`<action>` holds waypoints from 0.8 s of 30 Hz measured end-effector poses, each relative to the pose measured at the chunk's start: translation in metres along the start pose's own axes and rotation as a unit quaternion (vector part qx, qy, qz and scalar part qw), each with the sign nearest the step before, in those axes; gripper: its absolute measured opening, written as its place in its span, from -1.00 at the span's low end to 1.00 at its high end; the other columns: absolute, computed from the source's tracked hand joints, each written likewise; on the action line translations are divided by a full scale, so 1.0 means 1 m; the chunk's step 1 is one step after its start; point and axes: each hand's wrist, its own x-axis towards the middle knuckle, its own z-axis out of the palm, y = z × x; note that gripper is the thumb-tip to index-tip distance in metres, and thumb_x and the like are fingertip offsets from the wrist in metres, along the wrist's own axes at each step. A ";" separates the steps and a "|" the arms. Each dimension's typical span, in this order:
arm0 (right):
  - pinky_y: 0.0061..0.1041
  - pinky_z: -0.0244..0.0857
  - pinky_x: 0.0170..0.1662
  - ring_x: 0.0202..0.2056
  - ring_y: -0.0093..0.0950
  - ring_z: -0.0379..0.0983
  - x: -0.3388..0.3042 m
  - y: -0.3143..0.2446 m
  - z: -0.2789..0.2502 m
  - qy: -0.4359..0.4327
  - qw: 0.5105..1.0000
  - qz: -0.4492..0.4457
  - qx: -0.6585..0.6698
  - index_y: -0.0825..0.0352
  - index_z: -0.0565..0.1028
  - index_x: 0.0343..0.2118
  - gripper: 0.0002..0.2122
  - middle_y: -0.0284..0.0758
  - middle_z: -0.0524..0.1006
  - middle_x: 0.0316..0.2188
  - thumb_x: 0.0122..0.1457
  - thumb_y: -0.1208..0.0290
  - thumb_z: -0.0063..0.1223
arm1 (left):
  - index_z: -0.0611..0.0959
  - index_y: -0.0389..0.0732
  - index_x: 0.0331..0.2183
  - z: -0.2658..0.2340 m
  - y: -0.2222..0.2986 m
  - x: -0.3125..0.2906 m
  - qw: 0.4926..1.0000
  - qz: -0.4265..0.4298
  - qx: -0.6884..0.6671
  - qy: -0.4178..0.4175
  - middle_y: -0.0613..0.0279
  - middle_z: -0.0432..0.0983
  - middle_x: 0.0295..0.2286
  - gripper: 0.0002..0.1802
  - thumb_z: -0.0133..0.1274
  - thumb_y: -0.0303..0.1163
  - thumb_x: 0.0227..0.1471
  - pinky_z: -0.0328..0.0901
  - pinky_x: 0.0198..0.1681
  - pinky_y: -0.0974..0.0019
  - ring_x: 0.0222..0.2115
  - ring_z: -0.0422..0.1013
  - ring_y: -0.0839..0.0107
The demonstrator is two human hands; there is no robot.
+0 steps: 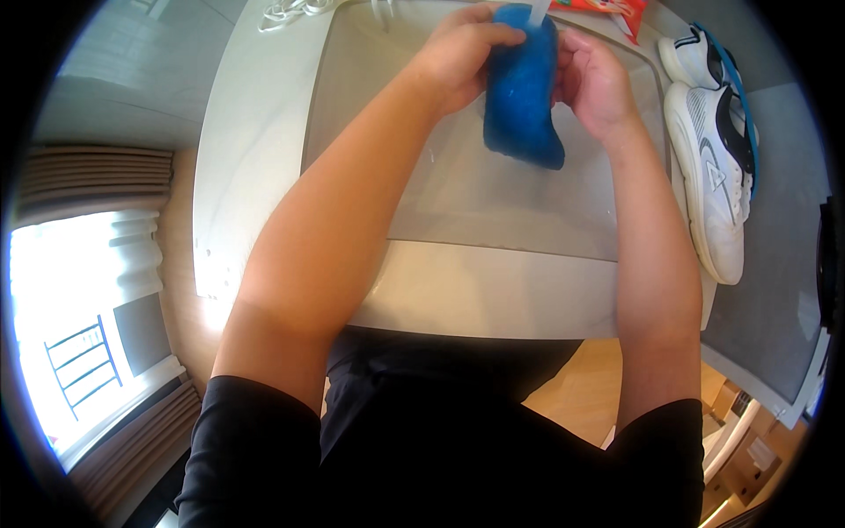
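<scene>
A wet-looking blue insole (521,101) hangs over the sink (493,207), its lower end bent toward the right. My left hand (458,57) grips its left edge near the top, thumb lying across the front and the other fingers mostly hidden behind. On the opposite edge, my right hand (596,84) has its fingers curled against the insole. A stream of water (538,12) falls onto the top of the insole from the upper edge of the picture.
White shoes (713,180) stand right of the sink, a thin blue strip (745,110) along their far side. White laces (295,11) lie on the counter (255,123) at the upper left. A red packet (620,13) is behind the sink.
</scene>
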 end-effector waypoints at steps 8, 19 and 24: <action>-0.56 0.29 -0.41 -0.42 -0.55 0.44 0.000 -0.002 0.003 -0.005 0.999 0.020 -0.043 0.21 0.48 -0.18 -0.55 -0.42 0.55 -0.41 0.32 -0.07 -0.33 | 0.48 -0.33 -0.08 -0.005 -0.003 0.003 1.000 0.023 0.000 -0.004 0.08 0.54 -0.25 -0.68 -0.07 -0.57 0.08 0.45 -0.13 0.23 -0.26 0.52 0.29; -0.64 0.32 -0.55 -0.56 -0.61 0.45 -0.004 -0.001 0.013 0.032 0.983 -0.005 -0.181 0.24 0.49 -0.39 -0.73 -0.43 0.48 -0.57 0.18 0.11 0.14 | 0.50 -0.39 -0.08 -0.005 -0.014 0.000 0.978 0.039 0.187 0.082 0.06 0.52 -0.27 -0.49 0.13 -0.13 0.13 0.44 -0.15 0.28 -0.27 0.48 0.32; -0.63 0.34 -0.51 -0.52 -0.60 0.46 -0.005 -0.002 0.017 0.016 0.979 0.000 -0.204 0.24 0.49 -0.38 -0.74 -0.44 0.48 -0.55 0.17 0.12 0.14 | 0.47 -0.42 -0.04 -0.004 -0.010 -0.001 0.972 0.008 0.196 0.132 -0.06 0.48 -0.16 -0.41 0.18 -0.13 0.08 0.40 -0.09 0.12 -0.15 0.44 0.16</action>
